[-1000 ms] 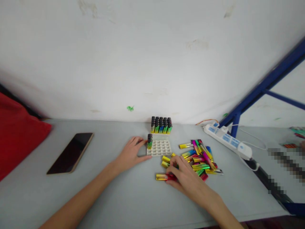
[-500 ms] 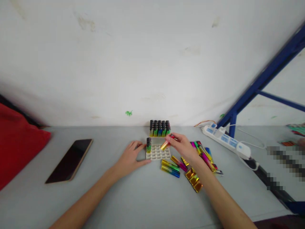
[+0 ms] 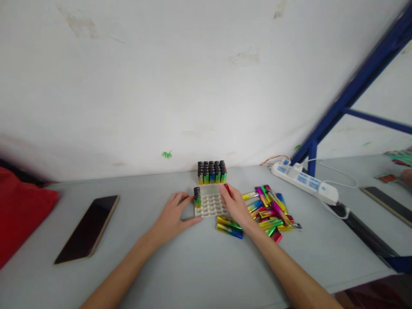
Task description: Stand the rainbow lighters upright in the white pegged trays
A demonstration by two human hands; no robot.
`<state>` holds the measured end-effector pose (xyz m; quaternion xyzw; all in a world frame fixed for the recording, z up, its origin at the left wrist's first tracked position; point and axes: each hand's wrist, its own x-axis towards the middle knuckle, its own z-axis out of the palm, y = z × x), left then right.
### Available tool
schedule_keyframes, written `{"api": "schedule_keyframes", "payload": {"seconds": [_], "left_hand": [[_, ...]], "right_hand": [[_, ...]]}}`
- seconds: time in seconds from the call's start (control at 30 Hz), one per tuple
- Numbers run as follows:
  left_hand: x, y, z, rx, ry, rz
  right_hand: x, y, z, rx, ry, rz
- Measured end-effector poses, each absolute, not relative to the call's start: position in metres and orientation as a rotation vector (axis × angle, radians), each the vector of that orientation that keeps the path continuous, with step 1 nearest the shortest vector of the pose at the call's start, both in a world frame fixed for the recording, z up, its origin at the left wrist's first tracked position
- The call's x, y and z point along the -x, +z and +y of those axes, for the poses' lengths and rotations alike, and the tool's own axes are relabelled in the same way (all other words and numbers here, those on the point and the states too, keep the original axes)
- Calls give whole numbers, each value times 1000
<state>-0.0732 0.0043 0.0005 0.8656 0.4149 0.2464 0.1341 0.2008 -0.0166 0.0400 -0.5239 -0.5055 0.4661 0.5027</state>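
A white tray with rows of holes lies on the grey table. A few lighters with black tops and yellow-green bodies stand in its left column. At the tray's left edge, my left hand holds it by the near corner, thumb and fingers apart. My right hand is over the tray's right side, pinching a lighter; only its red end shows, the rest being behind the fingers. Behind the tray stands a block of upright lighters in several rows.
Loose shiny lighters are heaped right of my right hand, with a blue-and-gold one in front of the tray. A phone and red cloth lie left. A power strip and blue frame are at right.
My right hand has lowered the lighter from above the tray to its far right side. The view has shifted slightly. My left hand remains at the tray's left edge.
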Motion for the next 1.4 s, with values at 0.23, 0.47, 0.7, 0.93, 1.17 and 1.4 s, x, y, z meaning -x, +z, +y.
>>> {"api": "schedule_keyframes", "payload": {"seconds": [0.23,0.47,0.7,0.93,1.17,1.4], "left_hand": [[74,-2,6,-2544,732,1208],[73,0,5,-2546,723,1197],[68,2,3,-2518,737,1203],[65,5,0,-2508,739,1198],[66,1,1,-2513,757,1192],[65,2,2,-2519,768,1179]], "right_hand": [[-194,51,-33,1412,875,-1486],[-193,50,-33,1419,828,-1557],[-198,42,-32,1271,619,-1734],[-198,44,-29,1289,669,-1910],[-193,39,-29,1272,541,-2139],[-173,59,-29,1484,210,-2425]]}}
